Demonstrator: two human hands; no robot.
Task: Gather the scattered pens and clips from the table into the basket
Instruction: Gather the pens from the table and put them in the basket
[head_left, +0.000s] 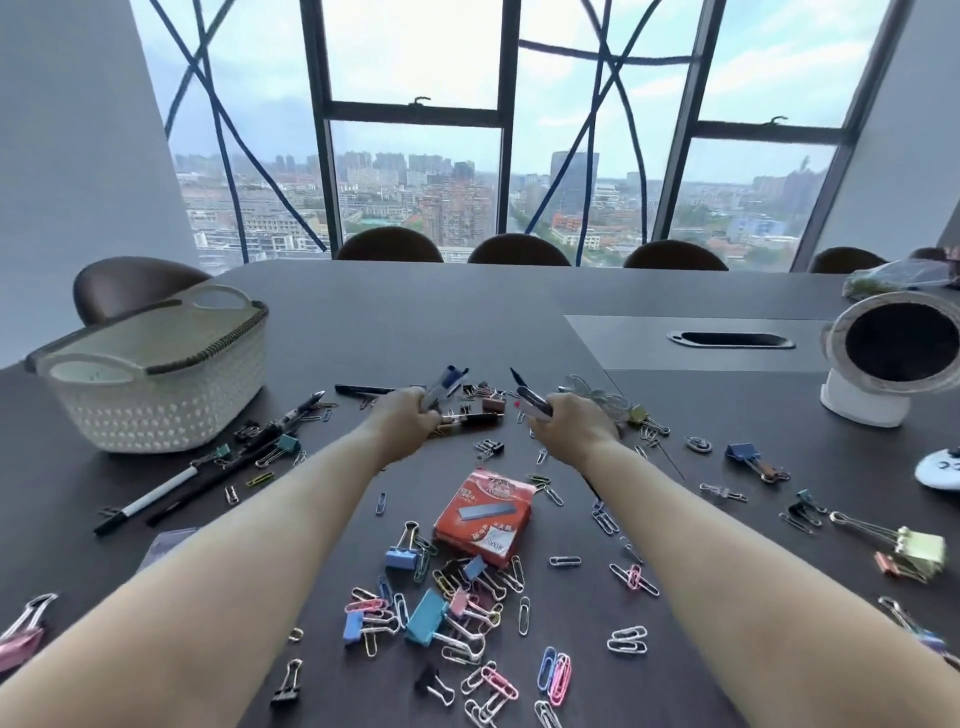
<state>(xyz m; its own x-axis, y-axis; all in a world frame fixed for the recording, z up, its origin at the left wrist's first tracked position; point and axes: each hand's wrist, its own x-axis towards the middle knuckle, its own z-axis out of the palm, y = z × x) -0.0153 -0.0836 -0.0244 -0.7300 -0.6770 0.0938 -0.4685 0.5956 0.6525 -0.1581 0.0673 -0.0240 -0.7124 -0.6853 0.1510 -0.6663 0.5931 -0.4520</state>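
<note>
My left hand (408, 415) is closed around a bundle of pens (444, 387) with blue and white caps pointing up and away. My right hand (569, 421) grips a dark pen (530, 397), tip angled to the upper left. A black pen (470, 418) lies on the table between the hands. The cream woven basket (156, 384) stands at the far left. More pens (156, 493) lie in front of it. Several coloured paper clips and binder clips (447, 613) are heaped near the front centre, others scattered across the dark table (467, 312).
A red staple box (483, 517) lies mid-table between my forearms. A round white mirror (893, 358) stands at the right, a cable slot (730, 339) behind it. Chairs line the far edge beneath the windows. Large binder clips (917, 551) lie at the right edge.
</note>
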